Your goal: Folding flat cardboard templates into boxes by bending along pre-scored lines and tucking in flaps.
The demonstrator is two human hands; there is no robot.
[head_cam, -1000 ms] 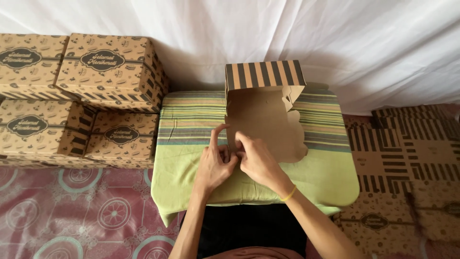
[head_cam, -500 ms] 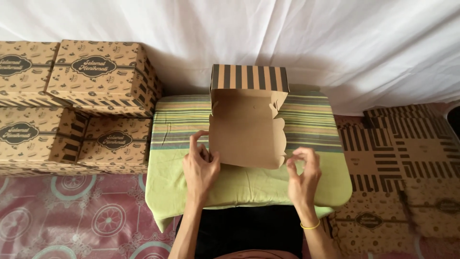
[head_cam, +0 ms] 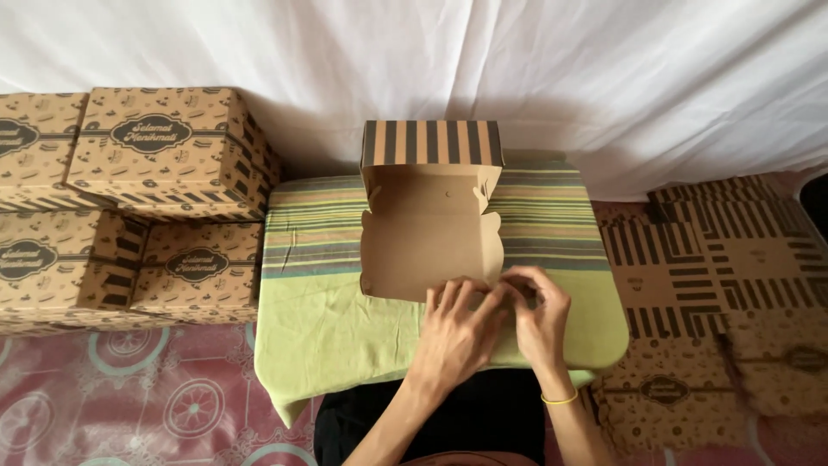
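Your fingers (head_cam: 496, 298) on both hands pinch the near right corner flap of the cardboard box (head_cam: 429, 226), left hand (head_cam: 454, 336) beside right hand (head_cam: 539, 319). The box sits half-folded on the cloth-covered table (head_cam: 328, 319). It looks light and thin, creasing easily, so grip along the fold lines. 4 finished boxes (head_cam: 164, 147) stack at left; flat blanks (head_cam: 716, 259) lie right.
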